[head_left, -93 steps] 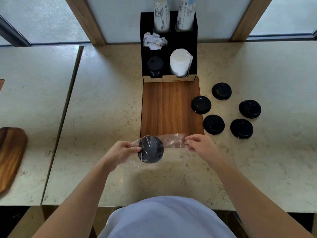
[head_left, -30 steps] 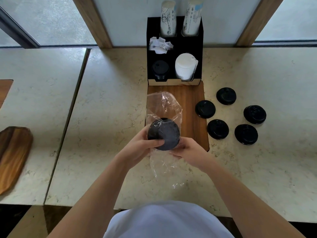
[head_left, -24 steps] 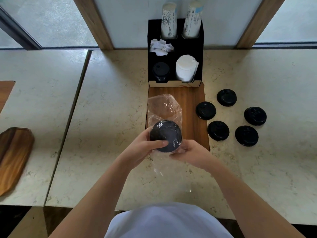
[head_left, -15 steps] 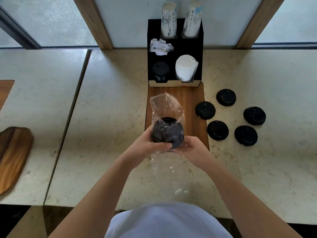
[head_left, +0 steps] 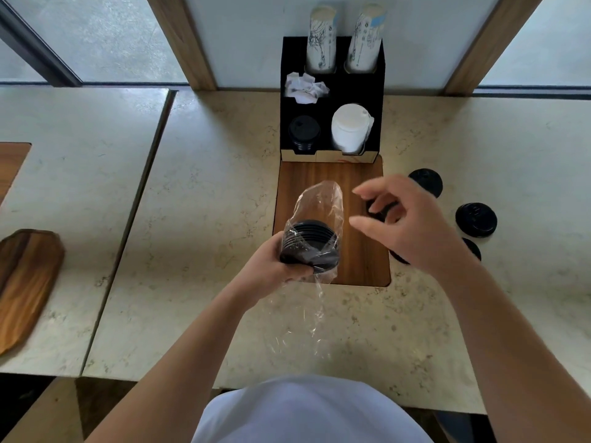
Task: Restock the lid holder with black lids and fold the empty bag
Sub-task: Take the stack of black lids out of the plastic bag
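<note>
A black lid holder (head_left: 332, 100) stands at the counter's (head_left: 198, 199) far edge, against the wall. Its two back slots each hold a stack of paper cups (head_left: 321, 39), the middle-left slot has crumpled white paper (head_left: 305, 87), the front-left a short stack of black lids (head_left: 303, 133) and the front-right a stack of white lids (head_left: 348, 129). The left hand (head_left: 271, 266) is closed around a clear plastic bag (head_left: 316, 219) holding a stack of black lids (head_left: 308, 247), above the near edge of the wooden inlay (head_left: 361, 251) set in the counter. The bag's loose ends stick up and trail down. The right hand (head_left: 412, 228) hovers beside it, fingers spread and empty. Loose lids (head_left: 476, 219) lie on the counter's right side; four show at least partly, and the hand may hide more. The counter is pale marble, with a wooden board (head_left: 25, 282) at its left edge and windows behind
</note>
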Tool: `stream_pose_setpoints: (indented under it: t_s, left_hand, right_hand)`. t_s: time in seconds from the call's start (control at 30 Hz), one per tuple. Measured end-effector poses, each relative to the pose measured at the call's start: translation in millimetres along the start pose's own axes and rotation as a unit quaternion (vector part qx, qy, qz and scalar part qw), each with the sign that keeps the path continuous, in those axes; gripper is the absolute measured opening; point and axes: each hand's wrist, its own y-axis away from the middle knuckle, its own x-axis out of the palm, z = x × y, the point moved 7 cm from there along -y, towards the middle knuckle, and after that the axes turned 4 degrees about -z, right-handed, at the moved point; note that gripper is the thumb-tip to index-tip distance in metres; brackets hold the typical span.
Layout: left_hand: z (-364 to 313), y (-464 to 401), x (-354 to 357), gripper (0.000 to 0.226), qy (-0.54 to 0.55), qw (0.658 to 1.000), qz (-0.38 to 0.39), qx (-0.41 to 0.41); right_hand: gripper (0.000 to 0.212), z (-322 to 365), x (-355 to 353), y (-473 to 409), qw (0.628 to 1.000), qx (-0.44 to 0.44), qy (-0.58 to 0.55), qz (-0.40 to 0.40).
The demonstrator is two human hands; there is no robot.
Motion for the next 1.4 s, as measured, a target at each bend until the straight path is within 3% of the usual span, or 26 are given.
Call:
stream_pose_setpoints:
  t_s: [0.1, 0.23, 0.37, 0.6, 0.73, 0.97, 1.4]
  left_hand:
    - [0, 0, 2, 0.051, 0.007, 1.000, 0.013, -0.005]
    - [-1, 3, 2, 0.044, 0.017, 0.999, 0.039, -0.022]
    - [4, 6, -4, 0.051, 0.016, 0.998, 0.039, -0.038]
    - [14, 5, -9, 0.052, 0.003, 0.998, 0.056, -0.041]
    - [17, 5, -11, 0.047, 0.005, 0.995, 0.080, -0.057]
    - [9, 4, -18, 0.055, -0.005, 0.996, 0.080, -0.049]
    - [13, 0, -33, 0.051, 0.046, 0.996, 0.063, -0.034]
  right_hand:
    - [0.025, 27, 5, -19, 0.996, -0.065, 0.045, 0.032]
    - [0.039, 6, 36, -34, 0.986, -0.003, 0.090, 0.138]
    - [0.047, -22, 55, -36, 0.979, 0.085, 0.017, 0.185]
    - [0.059, -38, 72, -34, 0.954, 0.129, 0.007, 0.271]
    - [0.054, -43, 82, -28, 0.937, 0.141, 0.012, 0.319]
    - [0.025, -50, 84, -28, 0.947, 0.150, -0.048, 0.280]
    - [0.024, -63, 76, -35, 0.960, 0.200, -0.141, 0.137]
